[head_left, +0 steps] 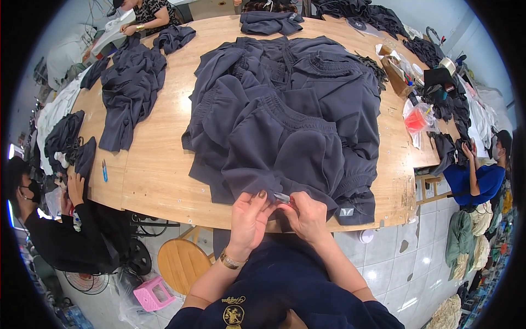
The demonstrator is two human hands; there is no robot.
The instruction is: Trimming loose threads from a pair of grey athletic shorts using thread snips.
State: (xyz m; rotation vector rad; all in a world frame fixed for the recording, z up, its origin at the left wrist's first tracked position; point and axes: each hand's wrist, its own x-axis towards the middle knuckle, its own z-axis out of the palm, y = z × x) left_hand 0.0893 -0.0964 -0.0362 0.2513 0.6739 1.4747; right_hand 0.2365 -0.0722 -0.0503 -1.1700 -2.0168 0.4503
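Note:
Dark grey shorts with an elastic waistband (285, 137) lie at the near edge of the table, on top of a pile of similar dark garments (350, 109). My left hand (251, 216) pinches a bit of the shorts' cloth between thumb and fingers. In my right hand (308, 215) is a small pair of thread snips (281, 197) with metal blades and a red part by my fingers. The blades point left and meet the cloth beside my left fingertips. Whether they touch a thread is too small to tell.
The wooden table (159, 170) carries a blue-handled tool (104, 171), more dark garments (131, 88), and a red drink in a plastic cup (417, 117). Co-workers sit at the left (66, 230), far left and right (476, 172). A round stool (183, 266) stands below the edge.

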